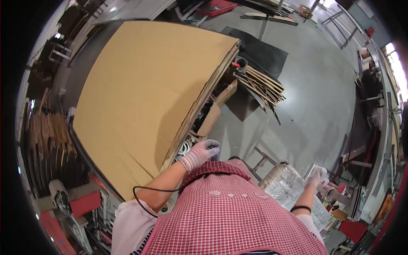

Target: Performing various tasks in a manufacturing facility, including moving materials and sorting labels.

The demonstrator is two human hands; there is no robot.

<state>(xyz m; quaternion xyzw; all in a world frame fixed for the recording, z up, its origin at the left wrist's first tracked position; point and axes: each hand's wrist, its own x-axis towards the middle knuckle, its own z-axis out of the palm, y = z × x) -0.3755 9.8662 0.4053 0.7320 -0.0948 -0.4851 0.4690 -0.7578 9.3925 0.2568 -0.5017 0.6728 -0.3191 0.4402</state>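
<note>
Smooth grey floor (pixel 314 106) spreads through a cluttered workshop, and a broad stack of tan cardboard sheets (pixel 144 85) fills the left of the view, its uneven layered edge facing right. At the near end of that edge is the left hand (pixel 199 155), in a striped glove, its fingers bent; whether they grasp anything cannot be told. White coils (pixel 184 148) lie just beside it. Well apart, to the right, a bundle wrapped in clear plastic (pixel 287 185) sits beside the person, with the right hand (pixel 316 176), gloved in white, at its far right corner; its fingers are too small and blurred to tell whether they are clenched or released. A pink checked apron (pixel 221 216) covers the person's front between the forearms. Beyond the stack's right edge are brown cardboard flaps (pixel 210 120), a pile of thin strips (pixel 262 87) and a black sheet (pixel 265 53) on the floor. Farther out, brown pieces (pixel 51 136) stand packed upright at left, and a red object (pixel 216 7) lies at the top.
</note>
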